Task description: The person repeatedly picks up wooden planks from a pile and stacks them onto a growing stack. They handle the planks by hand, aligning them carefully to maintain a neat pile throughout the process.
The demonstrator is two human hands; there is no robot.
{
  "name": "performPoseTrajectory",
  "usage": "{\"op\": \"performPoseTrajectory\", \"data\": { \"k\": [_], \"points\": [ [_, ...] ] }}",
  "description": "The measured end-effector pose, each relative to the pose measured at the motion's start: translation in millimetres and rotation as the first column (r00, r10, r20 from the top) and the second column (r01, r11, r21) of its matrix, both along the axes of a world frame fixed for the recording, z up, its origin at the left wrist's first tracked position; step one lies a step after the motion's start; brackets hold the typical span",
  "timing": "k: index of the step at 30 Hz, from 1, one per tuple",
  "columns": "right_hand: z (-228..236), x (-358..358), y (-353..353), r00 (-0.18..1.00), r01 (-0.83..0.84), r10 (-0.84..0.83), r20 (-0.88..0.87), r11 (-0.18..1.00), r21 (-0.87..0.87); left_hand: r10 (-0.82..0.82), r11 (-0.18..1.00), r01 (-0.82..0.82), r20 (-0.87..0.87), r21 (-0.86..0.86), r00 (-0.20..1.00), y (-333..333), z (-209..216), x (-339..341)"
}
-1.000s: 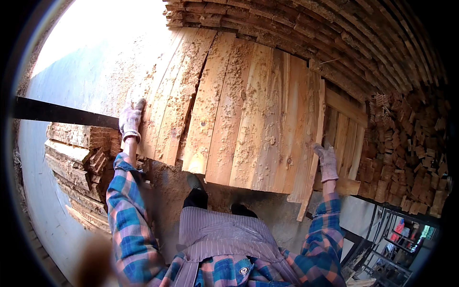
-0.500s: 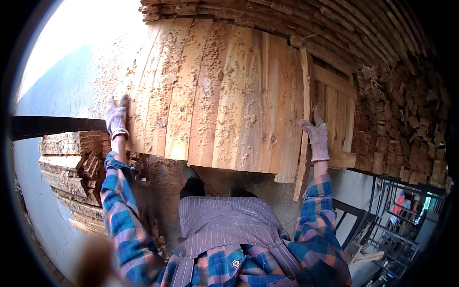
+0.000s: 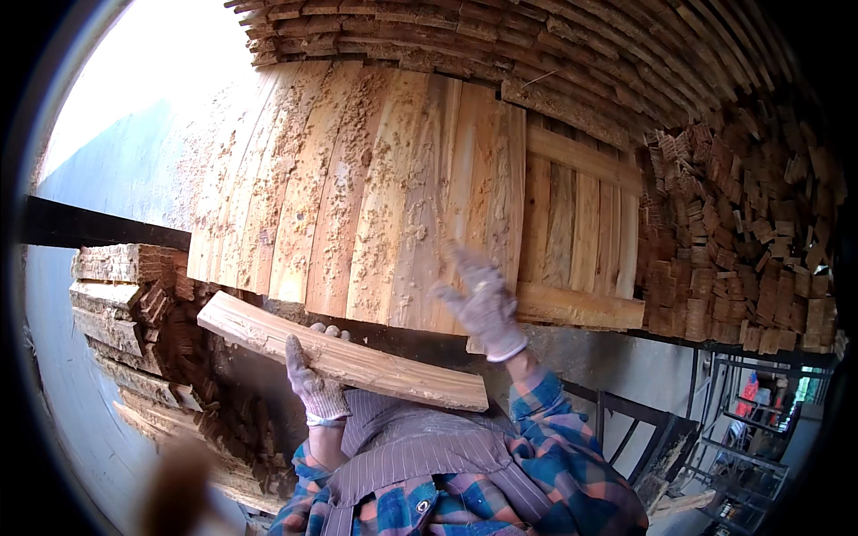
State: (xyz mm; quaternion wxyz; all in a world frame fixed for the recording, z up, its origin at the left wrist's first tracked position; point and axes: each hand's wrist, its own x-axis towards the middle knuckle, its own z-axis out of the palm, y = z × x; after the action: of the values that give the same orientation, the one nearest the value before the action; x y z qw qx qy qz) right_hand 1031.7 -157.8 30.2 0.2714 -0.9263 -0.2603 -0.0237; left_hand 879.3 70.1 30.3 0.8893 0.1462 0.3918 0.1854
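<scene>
My left hand (image 3: 315, 386), in a pale knitted glove, grips a short thick wooden board (image 3: 407, 368) across the front of my body. The fingers wrap under it, with fingertips showing past its far edge. The board slants, its right end nearer me. My right hand (image 3: 487, 308), gloved too, is over the near right part of a row of planks (image 3: 331, 241), fingers spread and holding nothing. I cannot tell whether it touches the wood. Sawdust clumps cover much of the row, thickest in its left and middle parts.
Right of the row lies a layer of planks with crosspieces (image 3: 581, 308). Stacked boards (image 3: 447, 27) rise behind, and more cut ends (image 3: 733, 241) fill the right. A lower pile (image 3: 116, 308) stands at left below a dark bar (image 3: 98, 221). A metal frame (image 3: 746, 420) is at the lower right.
My left hand has come from the row's left edge to my front and now holds a board. My right hand has moved left from the narrow strip, which no longer shows at the row's right side.
</scene>
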Motion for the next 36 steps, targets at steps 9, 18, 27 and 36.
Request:
{"op": "performPoseTrajectory", "data": {
  "k": [9,18,27,36],
  "points": [
    [-78,147,-98,0.737,0.606,-0.168,-0.655,0.593,0.53,0.133,0.98,-0.094,-0.228,0.176,0.964,0,-73,72],
    [-82,143,-96,0.712,0.593,-0.182,-0.679,0.674,0.441,0.274,0.948,-0.213,-0.268,0.236,0.924,4,-68,44],
    [8,98,-24,0.985,-0.118,0.154,0.073,0.927,-0.357,0.167,0.964,-0.086,-0.323,0.25,0.931,26,-51,11],
    [74,4,124,0.727,-0.667,0.628,-0.278,0.741,-0.069,0.24,0.846,-0.21,0.003,0.491,0.971,53,31,62]
  ]
}}
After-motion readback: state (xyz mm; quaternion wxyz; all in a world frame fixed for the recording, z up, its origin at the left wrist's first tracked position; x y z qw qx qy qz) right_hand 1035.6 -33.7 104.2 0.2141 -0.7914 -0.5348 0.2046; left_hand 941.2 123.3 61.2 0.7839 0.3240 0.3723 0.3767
